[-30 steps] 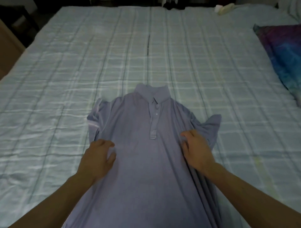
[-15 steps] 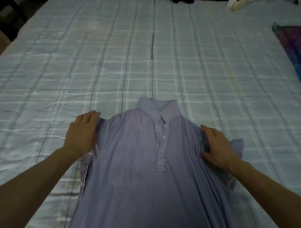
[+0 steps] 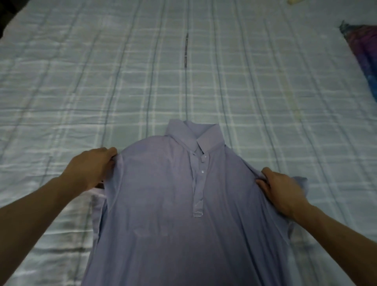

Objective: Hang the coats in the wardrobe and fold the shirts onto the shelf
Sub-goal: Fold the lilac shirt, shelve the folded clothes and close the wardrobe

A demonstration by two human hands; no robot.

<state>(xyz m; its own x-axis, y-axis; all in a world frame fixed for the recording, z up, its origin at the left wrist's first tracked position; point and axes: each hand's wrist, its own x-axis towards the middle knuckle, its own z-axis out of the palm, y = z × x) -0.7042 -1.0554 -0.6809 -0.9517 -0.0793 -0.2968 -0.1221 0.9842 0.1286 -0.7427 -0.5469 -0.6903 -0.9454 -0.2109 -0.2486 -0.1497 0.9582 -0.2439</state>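
A lilac short-sleeved polo shirt (image 3: 163,204) lies face up on the bed, collar pointing away from me, its button placket down the middle. My left hand (image 3: 89,167) pinches the fabric at the shirt's left shoulder, where the cloth bulges up a little. At the right shoulder seam my right hand (image 3: 279,189) grips the cloth, with the right sleeve spread out beyond it. The shirt's hem runs out of the bottom of the view.
The bed is covered by a pale blue checked quilt (image 3: 142,71) that fills most of the view. A purple and blue patterned pillow (image 3: 365,53) lies at the right edge. A small pale object (image 3: 293,1) sits at the top edge.
Both hands slid outward from the chest to the shoulders and closed on the fabric. The left shoulder has lifted slightly, and the view has moved closer to the shirt.
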